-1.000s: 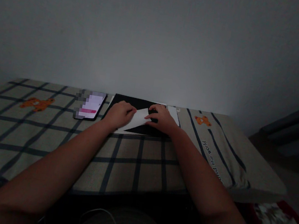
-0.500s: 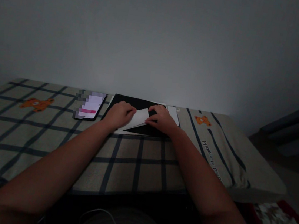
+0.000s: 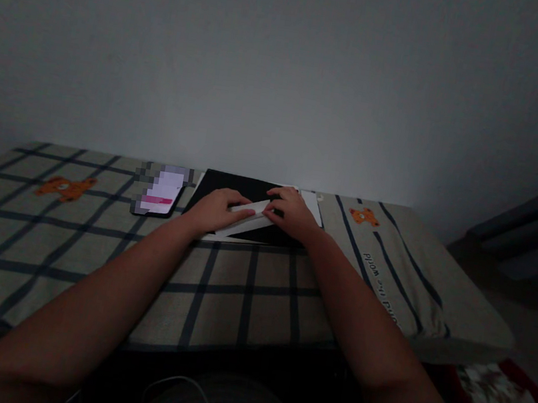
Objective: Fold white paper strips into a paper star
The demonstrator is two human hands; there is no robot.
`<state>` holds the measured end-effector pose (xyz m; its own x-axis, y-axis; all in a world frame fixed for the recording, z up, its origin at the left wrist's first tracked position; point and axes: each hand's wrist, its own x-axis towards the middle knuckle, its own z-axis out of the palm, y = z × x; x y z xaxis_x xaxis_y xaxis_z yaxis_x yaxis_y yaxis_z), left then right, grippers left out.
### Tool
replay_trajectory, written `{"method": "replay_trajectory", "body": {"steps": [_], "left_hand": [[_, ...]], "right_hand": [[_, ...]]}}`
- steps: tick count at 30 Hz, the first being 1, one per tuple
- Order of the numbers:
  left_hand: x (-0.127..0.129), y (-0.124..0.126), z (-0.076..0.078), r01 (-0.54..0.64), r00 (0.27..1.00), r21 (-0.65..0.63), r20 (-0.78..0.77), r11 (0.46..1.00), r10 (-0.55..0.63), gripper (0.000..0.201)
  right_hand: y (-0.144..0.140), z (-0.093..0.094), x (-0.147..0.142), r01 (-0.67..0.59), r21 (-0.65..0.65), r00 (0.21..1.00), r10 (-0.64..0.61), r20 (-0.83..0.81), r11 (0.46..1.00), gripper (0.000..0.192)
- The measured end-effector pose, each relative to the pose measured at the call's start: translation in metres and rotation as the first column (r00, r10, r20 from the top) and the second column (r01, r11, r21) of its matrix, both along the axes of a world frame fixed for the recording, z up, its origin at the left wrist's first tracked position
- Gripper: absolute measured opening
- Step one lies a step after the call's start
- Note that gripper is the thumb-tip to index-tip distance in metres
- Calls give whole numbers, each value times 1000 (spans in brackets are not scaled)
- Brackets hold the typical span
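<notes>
A folded sheet of white paper lies slantwise between my hands, over a flat black sheet or board. My left hand grips the paper's upper left edge, thumb on the near face and fingers behind. On the other side, my right hand pinches the paper's right end between thumb and fingers. Beneath the black sheet a pale border shows, and another white sheet sticks out past my right hand. Part of the folded paper is hidden by my fingers.
A phone with a lit, partly blurred screen lies left of the black sheet. Everything rests on a checked cloth with orange bear prints. A pale wall rises behind. At lower right stands a red-edged container with whitish contents.
The paper's raised upper part has come down, and its visible face is narrower. My left hand has shifted slightly, its thumb now stretched along the paper. My right hand has hardly moved.
</notes>
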<state>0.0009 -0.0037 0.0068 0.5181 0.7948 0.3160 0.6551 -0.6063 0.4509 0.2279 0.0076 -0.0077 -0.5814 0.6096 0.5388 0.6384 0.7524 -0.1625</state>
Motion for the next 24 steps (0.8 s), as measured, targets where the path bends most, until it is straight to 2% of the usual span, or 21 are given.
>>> {"method": "replay_trajectory", "body": {"steps": [5, 10, 15, 18, 21, 24], "left_hand": [[0, 0, -2, 47, 997, -104, 61, 993, -41, 45], [0, 2, -5, 109, 992, -115, 82, 987, -100, 40], [1, 5, -8, 111, 990, -98, 93, 989, -102, 35], [1, 5, -8, 71, 994, -107, 94, 992, -61, 35], [1, 6, -8, -11, 989, -105, 147, 994, 26, 36], [2, 7, -8, -102, 965, -100, 232, 990, 122, 37]], "right_hand": [[3, -1, 0, -32, -73, 999, 32, 0, 997, 17], [6, -4, 1, -50, -119, 998, 47, -29, 992, 17], [4, -3, 1, -14, -112, 1000, 12, -23, 994, 19], [2, -1, 0, 52, -81, 997, -56, -45, 995, 20], [1, 2, -1, 137, -32, 982, -140, -131, 990, 29], [1, 4, -2, 147, 7, 960, -141, -242, 989, 27]]}}
